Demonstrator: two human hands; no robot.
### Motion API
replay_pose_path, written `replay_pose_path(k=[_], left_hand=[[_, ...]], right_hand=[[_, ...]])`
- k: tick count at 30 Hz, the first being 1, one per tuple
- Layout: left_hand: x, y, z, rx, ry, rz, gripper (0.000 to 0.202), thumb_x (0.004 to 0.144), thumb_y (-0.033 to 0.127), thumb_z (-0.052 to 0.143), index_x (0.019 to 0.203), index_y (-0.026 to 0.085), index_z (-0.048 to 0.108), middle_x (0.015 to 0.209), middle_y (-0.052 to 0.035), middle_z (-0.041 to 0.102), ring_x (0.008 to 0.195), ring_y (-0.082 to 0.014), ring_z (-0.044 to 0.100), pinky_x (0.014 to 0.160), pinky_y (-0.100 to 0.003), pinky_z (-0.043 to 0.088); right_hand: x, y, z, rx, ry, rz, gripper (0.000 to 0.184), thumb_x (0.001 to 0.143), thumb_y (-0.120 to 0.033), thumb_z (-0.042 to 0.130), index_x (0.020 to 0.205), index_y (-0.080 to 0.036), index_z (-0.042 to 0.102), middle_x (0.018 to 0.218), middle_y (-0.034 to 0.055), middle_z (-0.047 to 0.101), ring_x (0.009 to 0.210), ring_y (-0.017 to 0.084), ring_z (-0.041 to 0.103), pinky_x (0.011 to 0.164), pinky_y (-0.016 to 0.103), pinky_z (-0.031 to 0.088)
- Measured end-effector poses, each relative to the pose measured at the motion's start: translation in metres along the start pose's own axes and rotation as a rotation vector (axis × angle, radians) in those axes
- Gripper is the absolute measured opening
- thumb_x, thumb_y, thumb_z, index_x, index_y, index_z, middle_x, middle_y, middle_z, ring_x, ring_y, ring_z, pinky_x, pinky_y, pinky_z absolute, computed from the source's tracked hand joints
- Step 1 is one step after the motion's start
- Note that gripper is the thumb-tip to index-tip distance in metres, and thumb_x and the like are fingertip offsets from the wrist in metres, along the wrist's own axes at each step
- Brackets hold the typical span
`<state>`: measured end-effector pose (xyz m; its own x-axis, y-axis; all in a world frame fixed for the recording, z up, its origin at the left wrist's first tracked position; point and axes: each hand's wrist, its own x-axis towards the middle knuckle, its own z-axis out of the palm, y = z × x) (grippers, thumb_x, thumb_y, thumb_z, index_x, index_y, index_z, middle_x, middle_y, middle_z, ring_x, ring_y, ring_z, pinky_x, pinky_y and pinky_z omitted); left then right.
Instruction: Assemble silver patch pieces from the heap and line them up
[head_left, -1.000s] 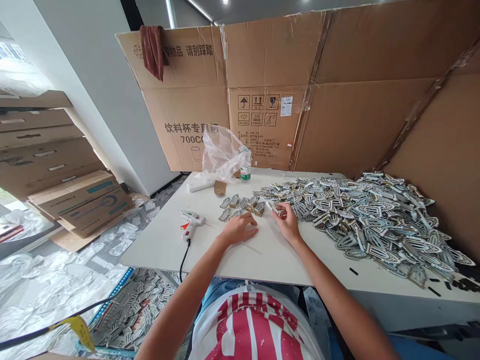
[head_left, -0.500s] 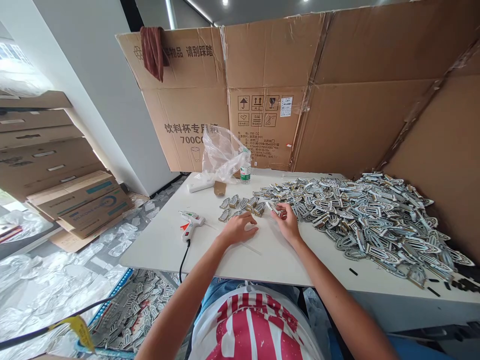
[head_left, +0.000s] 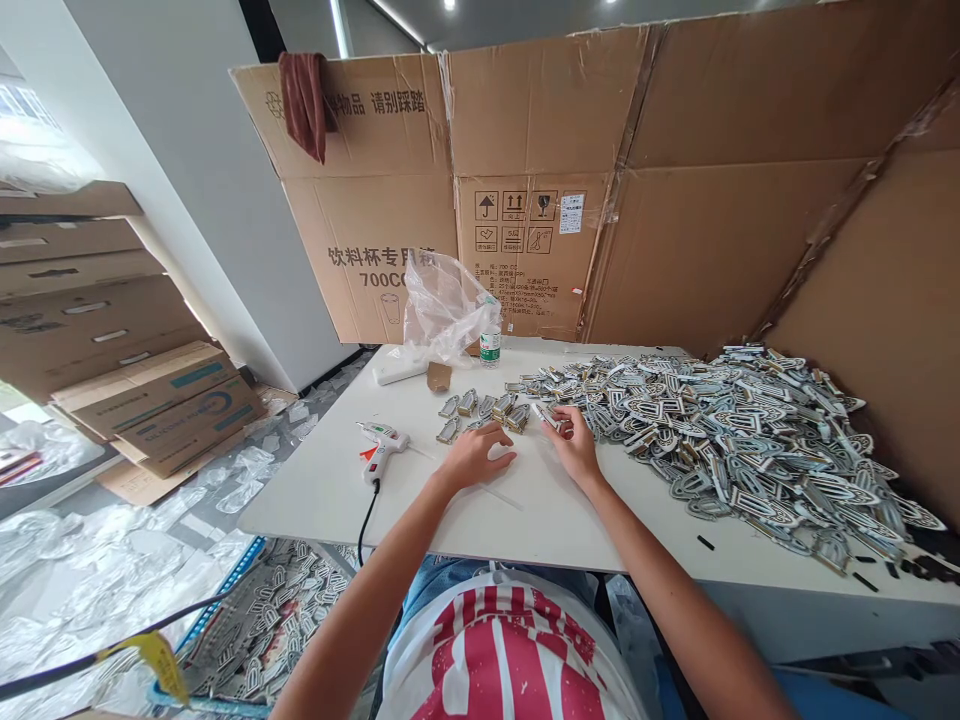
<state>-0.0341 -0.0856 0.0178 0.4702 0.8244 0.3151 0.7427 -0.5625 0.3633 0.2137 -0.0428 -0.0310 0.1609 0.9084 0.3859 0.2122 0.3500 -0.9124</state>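
My right hand [head_left: 574, 446] pinches a small grey-and-white arch-shaped piece [head_left: 546, 416] between thumb and fingertips, just above the table. To its left, my left hand [head_left: 477, 456] rests low over the white tabletop, thumb apart from the bent fingers and nothing visible in it. Its fingertips are close to a small group of similar pieces [head_left: 487, 406], some showing brownish edges. A thin clear glue stick [head_left: 501, 496] lies by the left wrist. Further left, a white hot glue gun [head_left: 385, 454] with an orange trigger lies on its side, its black cord running off the front edge.
A large heap of the arch-shaped pieces [head_left: 720, 430] covers the table's right side. Black strips [head_left: 865, 581] lie near the right front. Behind are a bottle [head_left: 490, 346], a plastic bag [head_left: 442, 310] and cardboard walls [head_left: 532, 120]. A blue-rimmed crate [head_left: 225, 590] of pieces stands below left.
Almost nothing differs. Both hands hold the same position, with the piece still in the right hand; the view has shifted very slightly.
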Motion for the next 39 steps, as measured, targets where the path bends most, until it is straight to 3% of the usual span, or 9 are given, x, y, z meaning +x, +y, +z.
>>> replay_pose_path(k=[12,16,25,39], left_hand=[[0.0,0.001,-0.001,-0.005,0.028,0.011,0.024,0.102,0.044,0.065,0.113,0.025,0.075,0.117,-0.0062,0.075,0.084,-0.0183,0.068,0.075,-0.031,0.049],[0.0,0.001,-0.002,0.003,0.036,0.012,0.023,0.102,0.044,0.065,0.112,0.025,0.074,0.116,-0.0059,0.075,0.084,-0.0183,0.067,0.075,-0.031,0.049],[0.0,0.0,0.001,0.003,0.07,0.042,0.021,0.102,0.041,0.067,0.112,0.024,0.074,0.118,-0.0047,0.075,0.085,-0.0176,0.068,0.074,-0.03,0.047],[0.0,-0.002,0.003,-0.006,0.136,0.075,0.021,0.102,0.04,0.069,0.112,0.023,0.074,0.112,-0.0054,0.075,0.077,-0.0156,0.066,0.069,-0.029,0.046]], right_hand=[[0.001,-0.006,0.0,0.112,-0.034,0.075,0.053,0.083,-0.061,0.079,0.121,-0.026,0.069,0.113,0.0092,0.072,0.086,0.024,0.062,0.074,0.038,0.054],[0.001,-0.013,-0.002,0.224,-0.138,0.119,0.055,0.085,-0.057,0.077,0.132,-0.032,0.068,0.112,0.0057,0.069,0.084,0.023,0.063,0.069,0.036,0.055],[-0.006,-0.025,-0.003,0.407,-0.388,0.235,0.075,0.087,-0.048,0.08,0.157,-0.046,0.054,0.115,0.0018,0.062,0.081,0.017,0.063,0.074,0.033,0.058],[-0.008,-0.018,0.0,0.34,-0.533,0.172,0.06,0.081,-0.044,0.088,0.134,-0.031,0.064,0.104,0.0012,0.07,0.086,0.02,0.069,0.075,0.033,0.061]])
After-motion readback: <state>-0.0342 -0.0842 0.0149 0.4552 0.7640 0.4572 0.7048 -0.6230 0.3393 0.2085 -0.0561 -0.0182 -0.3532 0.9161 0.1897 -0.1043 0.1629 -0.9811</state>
